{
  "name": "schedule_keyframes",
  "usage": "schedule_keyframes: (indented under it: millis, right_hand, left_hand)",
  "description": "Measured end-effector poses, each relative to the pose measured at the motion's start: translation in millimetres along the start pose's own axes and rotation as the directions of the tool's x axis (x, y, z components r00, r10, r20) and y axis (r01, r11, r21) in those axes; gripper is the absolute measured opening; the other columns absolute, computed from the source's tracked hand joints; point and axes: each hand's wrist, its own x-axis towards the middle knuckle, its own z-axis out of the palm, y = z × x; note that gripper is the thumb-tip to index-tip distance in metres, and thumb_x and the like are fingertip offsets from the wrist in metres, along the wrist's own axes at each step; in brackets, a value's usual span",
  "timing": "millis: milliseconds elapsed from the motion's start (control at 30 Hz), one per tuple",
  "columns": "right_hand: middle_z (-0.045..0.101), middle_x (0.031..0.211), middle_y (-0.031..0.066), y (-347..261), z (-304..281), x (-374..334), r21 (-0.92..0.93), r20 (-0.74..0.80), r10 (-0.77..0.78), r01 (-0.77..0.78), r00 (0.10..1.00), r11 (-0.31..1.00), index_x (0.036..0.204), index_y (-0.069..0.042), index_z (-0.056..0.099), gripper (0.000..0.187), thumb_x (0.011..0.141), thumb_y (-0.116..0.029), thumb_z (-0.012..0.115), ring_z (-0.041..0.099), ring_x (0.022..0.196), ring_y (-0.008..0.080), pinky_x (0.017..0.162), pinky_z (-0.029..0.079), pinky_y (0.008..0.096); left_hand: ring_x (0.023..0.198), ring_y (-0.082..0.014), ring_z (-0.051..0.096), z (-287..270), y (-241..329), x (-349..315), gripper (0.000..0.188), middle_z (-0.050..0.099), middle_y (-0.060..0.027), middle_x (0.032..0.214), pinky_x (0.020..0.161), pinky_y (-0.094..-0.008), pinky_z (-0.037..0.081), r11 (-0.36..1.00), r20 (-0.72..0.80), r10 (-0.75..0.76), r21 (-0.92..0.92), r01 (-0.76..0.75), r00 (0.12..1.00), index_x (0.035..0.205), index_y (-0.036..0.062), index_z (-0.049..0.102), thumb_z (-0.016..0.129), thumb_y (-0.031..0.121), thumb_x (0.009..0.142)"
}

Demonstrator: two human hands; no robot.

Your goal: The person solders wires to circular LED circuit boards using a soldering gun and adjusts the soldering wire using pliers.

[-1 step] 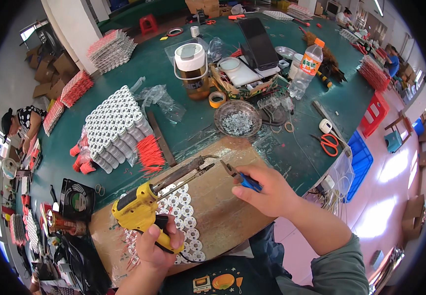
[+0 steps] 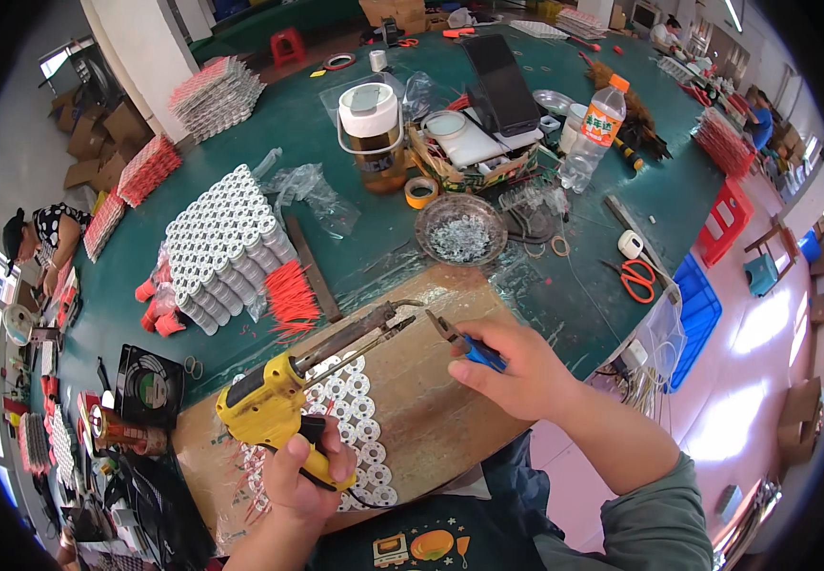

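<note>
My left hand grips the handle of a yellow soldering gun, whose long metal tip points up and right over a worn wooden board. My right hand holds small blue-handled pliers, their jaws close to the gun's tip. Under the gun a flat row of white round coil bobbins lies on the board.
A stacked block of white bobbins and red wire ends sit on the green table. Behind are a metal dish of small parts, a lidded jar, tape roll, plastic bottle, orange scissors. A person sits far left.
</note>
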Motion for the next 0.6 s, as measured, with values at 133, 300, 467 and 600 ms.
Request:
schedule_keyframes:
  millis: [133,300,467,600]
  right_hand:
    - [0.066,0.102,0.0168,-4.3,0.6,1.4,0.038,0.060,0.056,-0.058,0.997,0.998,0.122,0.001,0.061,0.049,0.091,-0.036,0.069,0.065,0.090,0.0296,0.081,0.052,0.0372]
    - [0.066,0.103,0.0163,-7.5,2.7,3.0,0.057,0.060,0.042,-0.045,0.997,0.997,0.122,0.000,0.061,0.049,0.092,-0.037,0.069,0.065,0.091,0.0290,0.081,0.051,0.0374]
    - [0.067,0.102,0.0157,-8.7,-2.8,2.0,0.044,0.081,0.070,-0.073,0.994,0.996,0.121,-0.001,0.062,0.047,0.091,-0.038,0.069,0.065,0.091,0.0284,0.081,0.051,0.0368]
    - [0.067,0.096,0.0131,-8.4,-0.9,4.3,0.106,0.111,0.129,-0.141,0.985,0.984,0.119,-0.001,0.064,0.045,0.092,-0.036,0.070,0.065,0.087,0.0233,0.079,0.051,0.0338]
  left_hand:
    - [0.051,-0.0164,0.050,-0.5,-0.5,-0.2,0.049,0.060,-0.0066,0.082,0.054,-0.0349,0.043,1.000,0.008,0.012,-0.008,-0.012,1.000,0.106,0.0011,0.061,0.060,0.047,0.090]
    - [0.051,-0.0170,0.050,-2.6,-0.8,-0.6,0.049,0.061,-0.0075,0.081,0.054,-0.0351,0.043,1.000,-0.002,0.020,-0.010,-0.020,1.000,0.106,0.0008,0.061,0.061,0.047,0.090]
    - [0.051,-0.0170,0.050,1.1,-1.3,0.9,0.048,0.061,-0.0076,0.081,0.054,-0.0353,0.044,1.000,0.005,0.017,-0.006,-0.017,1.000,0.106,0.0010,0.062,0.061,0.047,0.090]
    - [0.051,-0.0166,0.051,-1.6,-1.0,1.8,0.048,0.061,-0.0075,0.081,0.054,-0.0350,0.044,1.000,0.001,0.020,-0.014,-0.020,1.000,0.106,0.0014,0.062,0.060,0.046,0.091]
